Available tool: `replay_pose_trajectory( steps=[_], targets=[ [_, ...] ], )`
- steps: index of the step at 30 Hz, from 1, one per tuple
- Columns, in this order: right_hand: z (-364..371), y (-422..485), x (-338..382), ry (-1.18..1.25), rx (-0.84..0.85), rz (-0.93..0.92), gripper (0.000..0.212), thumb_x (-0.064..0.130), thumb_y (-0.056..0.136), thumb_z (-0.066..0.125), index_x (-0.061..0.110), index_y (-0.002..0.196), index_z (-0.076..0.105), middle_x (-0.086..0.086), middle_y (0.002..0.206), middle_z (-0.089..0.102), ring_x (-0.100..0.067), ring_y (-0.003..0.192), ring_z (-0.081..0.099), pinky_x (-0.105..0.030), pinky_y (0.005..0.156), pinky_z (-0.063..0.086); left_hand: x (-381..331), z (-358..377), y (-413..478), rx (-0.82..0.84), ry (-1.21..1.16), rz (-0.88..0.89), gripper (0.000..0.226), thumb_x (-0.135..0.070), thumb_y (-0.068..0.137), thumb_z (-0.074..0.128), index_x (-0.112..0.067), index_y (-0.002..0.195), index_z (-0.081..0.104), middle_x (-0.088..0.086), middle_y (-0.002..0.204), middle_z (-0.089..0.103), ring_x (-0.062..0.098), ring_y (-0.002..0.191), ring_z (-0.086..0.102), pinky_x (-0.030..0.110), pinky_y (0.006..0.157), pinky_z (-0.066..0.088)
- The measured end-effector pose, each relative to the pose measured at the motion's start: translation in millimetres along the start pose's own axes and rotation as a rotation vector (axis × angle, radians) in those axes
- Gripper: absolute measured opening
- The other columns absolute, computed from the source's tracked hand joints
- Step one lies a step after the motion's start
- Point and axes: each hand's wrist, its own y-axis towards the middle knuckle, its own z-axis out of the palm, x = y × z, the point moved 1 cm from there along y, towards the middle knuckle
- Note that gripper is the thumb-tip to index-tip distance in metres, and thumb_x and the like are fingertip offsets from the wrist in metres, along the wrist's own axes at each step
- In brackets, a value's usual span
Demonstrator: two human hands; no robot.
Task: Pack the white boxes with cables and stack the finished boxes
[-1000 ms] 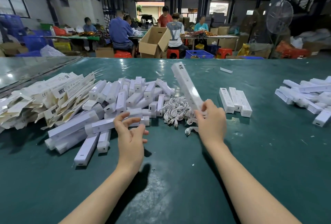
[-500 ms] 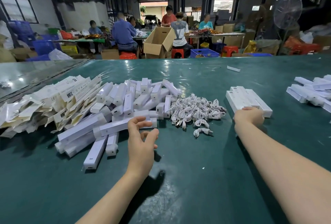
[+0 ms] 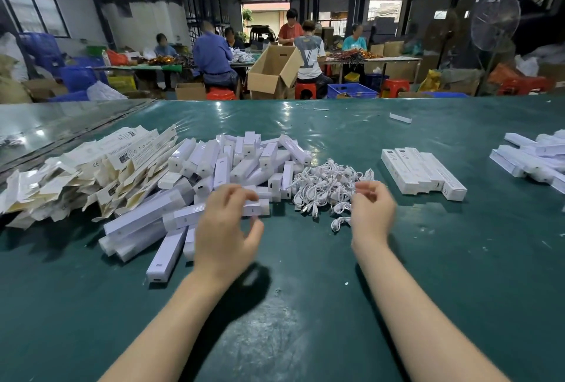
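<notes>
On the green surface [image 3: 305,320], in a workshop with people [image 3: 214,57] seated behind, flat cartons [image 3: 91,167] lie leftmost, then a heap of white boxes [image 3: 214,164]. The left hand [image 3: 227,228] hovers loosely spread at the heap's near edge, holding nothing. Cables [image 3: 327,186] lie just beyond the blurred right hand [image 3: 371,216], whose fingers are curled; I cannot tell if it pinches one. Finished boxes [image 3: 422,172] sit in a row to the right.

One wide-angle view is taken from head height, faced forward and down across the green table [image 3: 321,314]. The left hand [image 3: 226,225] and right hand [image 3: 371,213] are caught close, mid-frame; beyond the fingertips [image 3: 243,195] the workshop [image 3: 146,20] is shown small and, seemingly, bowed by the lens.
</notes>
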Motion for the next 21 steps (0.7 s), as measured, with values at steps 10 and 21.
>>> replay_pose_trajectory(
  steps=[10,21],
  targets=[
    [0,-26,0,-0.208,0.238,-0.184,0.027,-0.009,0.074,0.049,0.016,0.064,0.054,-0.003,0.068,0.056,-0.018,0.064,0.046,-0.024,0.058,0.029,94,-54,19,-0.105,0.376,-0.705,0.04,-0.024,0.085,0.053,-0.01,0.123,0.049,0.017,0.143,0.032,0.035,0.133,0.023,0.056,0.106,0.018],
    [6,-25,-2,-0.262,0.339,-0.117,0.036,-0.007,0.071,0.052,0.024,0.053,0.051,0.006,0.055,0.05,-0.017,0.061,0.044,-0.024,0.06,0.031,91,-47,62,0.255,0.532,-0.648,0.024,-0.016,0.087,0.042,-0.018,0.104,0.059,0.009,0.114,0.059,0.032,0.111,0.049,0.045,0.093,0.032]
  ],
)
